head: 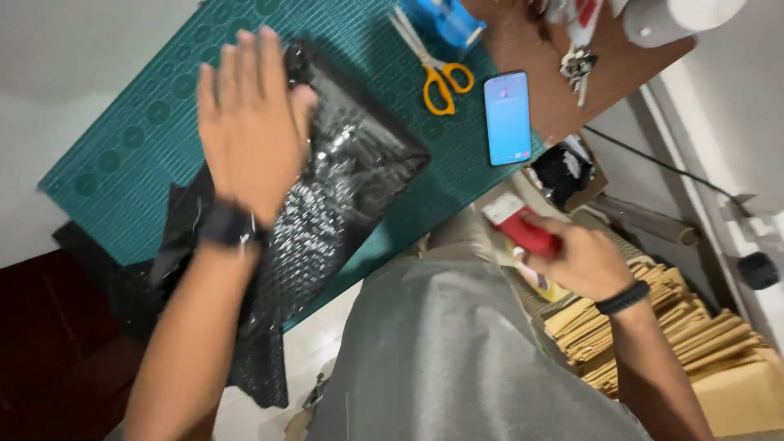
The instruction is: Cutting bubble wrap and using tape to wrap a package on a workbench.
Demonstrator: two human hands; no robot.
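While the right hand (584,257) grips a red and white object (523,229) near the body, right of the green mat (122,155), the left hand (249,126) lies farther off, fingers spread flat on black bubble wrap (335,196); beyond lie yellow scissors (437,73) and a phone (507,117)

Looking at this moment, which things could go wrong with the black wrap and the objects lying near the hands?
1. The black bubble wrap hangs over the edge of the green cutting mat; only the flat left hand presses on it, so it may slide off.
2. The right hand holds a red tool away from the mat, out of direct sight.
3. The phone and the yellow scissors lie close to the wrap and might be knocked.
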